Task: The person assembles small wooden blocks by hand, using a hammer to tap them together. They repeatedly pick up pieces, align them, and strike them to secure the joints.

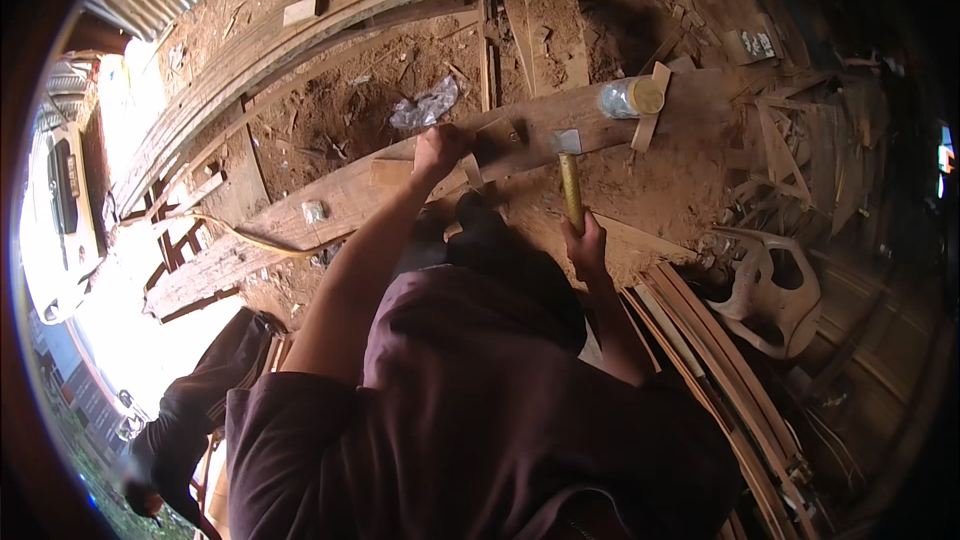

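My left hand (438, 151) is closed in a fist above a long wooden plank (350, 205); whatever it grips is hidden. Just right of its knuckles, a dark wooden block (500, 137) lies on the plank. My right hand (586, 243) is wrapped round the yellow handle of a tool (571, 185) with a flat, square, shiny metal head. That head points away from me, over the plank's near side. Small pale wood pieces (391, 173) lie beside my left wrist. Farther right on the plank, a clear jar with a yellow lid (632, 98) rests on its side.
A crumpled clear plastic bag (425, 103) lies beyond my left hand. Long beams (350, 12) cross the far side, over sawdust-covered ground. A pale plastic chair (770, 290) stands at right, near stacked strips (715, 365). Another person (205, 405) is at lower left.
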Demonstrator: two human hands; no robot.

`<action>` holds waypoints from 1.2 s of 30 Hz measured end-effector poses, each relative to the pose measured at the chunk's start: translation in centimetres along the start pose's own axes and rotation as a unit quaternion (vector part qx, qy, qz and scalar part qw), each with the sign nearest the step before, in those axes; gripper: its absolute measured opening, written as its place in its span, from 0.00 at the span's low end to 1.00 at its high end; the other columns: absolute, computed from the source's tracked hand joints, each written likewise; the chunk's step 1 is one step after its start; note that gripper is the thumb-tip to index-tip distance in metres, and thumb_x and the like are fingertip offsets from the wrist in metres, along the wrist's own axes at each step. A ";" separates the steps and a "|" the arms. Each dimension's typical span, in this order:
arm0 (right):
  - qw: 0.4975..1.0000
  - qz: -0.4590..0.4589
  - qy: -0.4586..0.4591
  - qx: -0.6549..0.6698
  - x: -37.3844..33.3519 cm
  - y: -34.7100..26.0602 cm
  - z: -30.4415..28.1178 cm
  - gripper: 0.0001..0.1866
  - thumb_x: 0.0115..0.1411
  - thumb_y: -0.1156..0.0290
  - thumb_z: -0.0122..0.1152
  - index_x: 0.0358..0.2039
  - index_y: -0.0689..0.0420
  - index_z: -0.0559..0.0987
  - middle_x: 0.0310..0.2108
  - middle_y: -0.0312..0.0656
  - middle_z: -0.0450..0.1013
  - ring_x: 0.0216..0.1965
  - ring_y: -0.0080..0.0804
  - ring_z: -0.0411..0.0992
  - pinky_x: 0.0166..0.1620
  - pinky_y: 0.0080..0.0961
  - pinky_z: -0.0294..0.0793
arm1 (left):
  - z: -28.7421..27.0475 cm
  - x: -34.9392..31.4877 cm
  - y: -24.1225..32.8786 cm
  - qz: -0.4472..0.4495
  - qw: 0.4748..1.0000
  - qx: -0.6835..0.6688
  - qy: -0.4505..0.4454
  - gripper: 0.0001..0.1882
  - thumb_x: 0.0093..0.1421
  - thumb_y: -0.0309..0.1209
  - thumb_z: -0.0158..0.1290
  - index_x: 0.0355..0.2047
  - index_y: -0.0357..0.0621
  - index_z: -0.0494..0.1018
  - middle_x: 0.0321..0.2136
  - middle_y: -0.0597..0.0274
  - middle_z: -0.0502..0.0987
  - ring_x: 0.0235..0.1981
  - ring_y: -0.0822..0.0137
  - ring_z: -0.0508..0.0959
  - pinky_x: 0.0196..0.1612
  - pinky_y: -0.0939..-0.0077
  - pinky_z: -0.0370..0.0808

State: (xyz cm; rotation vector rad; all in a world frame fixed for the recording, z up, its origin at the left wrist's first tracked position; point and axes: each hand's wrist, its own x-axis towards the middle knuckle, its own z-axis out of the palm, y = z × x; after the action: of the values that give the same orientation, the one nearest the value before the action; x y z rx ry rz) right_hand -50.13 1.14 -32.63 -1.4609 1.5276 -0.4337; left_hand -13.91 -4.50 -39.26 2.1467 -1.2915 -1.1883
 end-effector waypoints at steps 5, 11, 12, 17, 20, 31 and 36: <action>0.997 -0.056 -0.022 -0.045 0.7 -1.1 -0.1 0.15 0.70 0.62 0.66 0.43 0.62 0.77 0.24 0.49 0.72 0.26 0.44 0.73 0.30 0.37 0.72 | -0.9 0.4 1.0 -0.029 0.999 0.003 -0.013 0.22 0.61 0.56 0.63 0.43 0.54 0.88 0.40 0.48 0.87 0.44 0.47 0.87 0.49 0.54 0.83; 0.991 -0.089 -0.057 -0.079 2.7 -1.5 -0.6 0.15 0.72 0.60 0.64 0.42 0.62 0.77 0.21 0.43 0.69 0.24 0.35 0.68 0.28 0.35 0.69 | -1.0 3.7 0.6 -0.090 0.993 0.042 -0.060 0.28 0.57 0.57 0.66 0.43 0.46 0.87 0.46 0.43 0.86 0.51 0.48 0.86 0.54 0.57 0.82; 0.991 -0.103 -0.055 -0.070 2.8 -1.4 -0.5 0.15 0.73 0.60 0.63 0.41 0.62 0.76 0.20 0.37 0.66 0.22 0.24 0.64 0.27 0.32 0.66 | -0.9 3.8 0.6 -0.094 0.993 0.028 -0.065 0.28 0.57 0.57 0.66 0.44 0.46 0.87 0.47 0.43 0.86 0.52 0.48 0.85 0.54 0.57 0.82; 0.997 -0.053 -0.046 0.012 3.4 -0.1 0.4 0.18 0.77 0.57 0.55 0.38 0.60 0.75 0.19 0.35 0.65 0.21 0.22 0.64 0.25 0.31 0.65 | -0.7 3.5 1.1 -0.089 0.994 0.033 -0.051 0.27 0.60 0.56 0.66 0.45 0.46 0.87 0.47 0.44 0.86 0.52 0.48 0.86 0.55 0.58 0.82; 0.992 -0.062 -0.071 -0.078 5.0 -0.4 0.1 0.18 0.78 0.55 0.53 0.39 0.59 0.75 0.19 0.31 0.64 0.20 0.20 0.64 0.25 0.28 0.64 | -0.8 3.0 1.5 -0.089 0.995 0.002 -0.046 0.24 0.60 0.55 0.66 0.43 0.48 0.88 0.45 0.44 0.86 0.49 0.48 0.87 0.54 0.57 0.82; 0.992 0.032 -0.095 0.079 5.2 -2.9 -0.6 0.17 0.78 0.55 0.53 0.42 0.57 0.77 0.18 0.27 0.64 0.16 0.14 0.60 0.19 0.20 0.58 | -0.1 2.9 0.9 -0.073 0.996 -0.027 -0.038 0.26 0.60 0.56 0.67 0.44 0.47 0.88 0.42 0.44 0.87 0.44 0.49 0.87 0.50 0.58 0.83; 0.980 0.088 -0.149 0.102 5.3 -3.1 -0.4 0.21 0.80 0.49 0.48 0.49 0.54 0.77 0.18 0.32 0.64 0.13 0.17 0.59 0.17 0.21 0.59 | -0.7 2.7 2.0 -0.067 0.997 0.028 -0.027 0.27 0.62 0.57 0.65 0.46 0.46 0.86 0.42 0.43 0.87 0.45 0.49 0.87 0.50 0.56 0.83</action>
State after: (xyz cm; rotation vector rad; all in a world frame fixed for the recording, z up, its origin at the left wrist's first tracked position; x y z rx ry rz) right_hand -47.77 -4.49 -31.99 -1.1621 1.3171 -0.2450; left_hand -13.80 -7.92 -38.77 2.2880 -1.2343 -1.2837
